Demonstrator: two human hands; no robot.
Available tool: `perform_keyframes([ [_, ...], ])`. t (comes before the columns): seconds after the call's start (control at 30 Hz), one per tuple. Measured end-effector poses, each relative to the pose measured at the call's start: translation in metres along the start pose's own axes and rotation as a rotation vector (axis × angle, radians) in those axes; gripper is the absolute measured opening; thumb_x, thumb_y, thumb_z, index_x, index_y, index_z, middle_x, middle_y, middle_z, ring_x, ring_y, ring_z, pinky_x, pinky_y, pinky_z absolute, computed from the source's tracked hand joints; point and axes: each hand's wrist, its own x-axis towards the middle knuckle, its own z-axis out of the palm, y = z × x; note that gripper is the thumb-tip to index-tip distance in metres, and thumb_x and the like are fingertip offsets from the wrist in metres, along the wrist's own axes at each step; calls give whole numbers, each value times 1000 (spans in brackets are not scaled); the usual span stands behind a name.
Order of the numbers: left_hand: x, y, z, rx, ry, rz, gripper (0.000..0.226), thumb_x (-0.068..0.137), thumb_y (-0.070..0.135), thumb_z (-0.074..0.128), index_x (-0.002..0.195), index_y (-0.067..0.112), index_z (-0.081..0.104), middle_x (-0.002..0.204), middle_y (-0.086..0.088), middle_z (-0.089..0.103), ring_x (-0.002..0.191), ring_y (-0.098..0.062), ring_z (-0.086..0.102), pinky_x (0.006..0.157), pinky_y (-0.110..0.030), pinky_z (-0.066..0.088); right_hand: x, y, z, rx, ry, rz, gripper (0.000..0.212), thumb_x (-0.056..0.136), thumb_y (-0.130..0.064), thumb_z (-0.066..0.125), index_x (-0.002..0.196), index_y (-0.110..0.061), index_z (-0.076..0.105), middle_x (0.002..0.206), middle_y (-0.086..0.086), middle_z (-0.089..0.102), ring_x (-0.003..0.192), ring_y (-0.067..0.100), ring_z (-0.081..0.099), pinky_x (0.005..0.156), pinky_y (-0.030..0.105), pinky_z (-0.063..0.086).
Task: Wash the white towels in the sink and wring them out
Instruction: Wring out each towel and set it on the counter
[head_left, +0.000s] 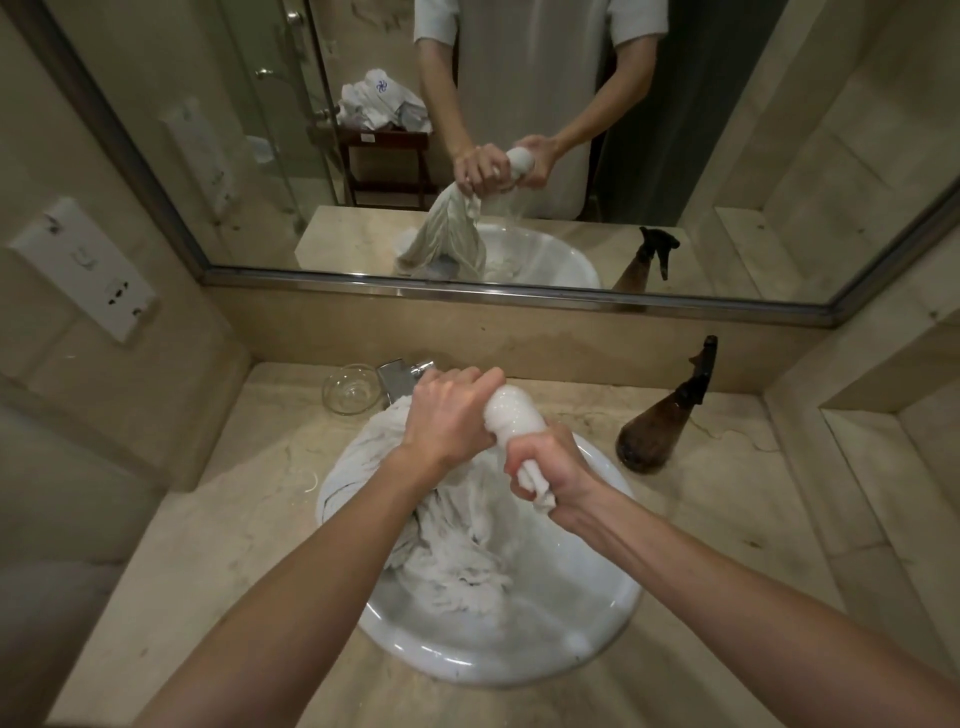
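Nearest, the white sink (597, 639) held a heap of wet white towels (457, 545), apparently kept in the basin so the runoff drained there. Above it, the right hand (550, 467) clenched one end of a twisted towel (511, 415) and the left hand (447, 410) gripped it further along, the fists set close together, likely to wring the tight bulge between them. Behind the left hand stood the chrome faucet (402, 376) and a glass bowl (350, 389); a brown spray bottle (670, 415) sat to the right. Beyond, the mirror (727, 130) reflected both fists.
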Motion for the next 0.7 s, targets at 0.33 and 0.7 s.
perform_keyframes([
  [0.33,3,-6,-21,-146,-202,-81,37,68,44,74,87,26,47,83,1,68,79,-33,63,63,-33,34,-10,-14,-14,-129,-95,-43,37,75,-12,73,108,0,61,65,4,60,53,12,52,43,23,34],
  [0.7,15,-15,-53,-588,-612,-51,22,49,42,69,70,43,60,63,12,65,60,-10,61,57,-29,50,-24,-50,-46,-971,-312,-875,88,71,-50,84,148,-38,42,157,-6,34,145,12,34,114,33,37],
])
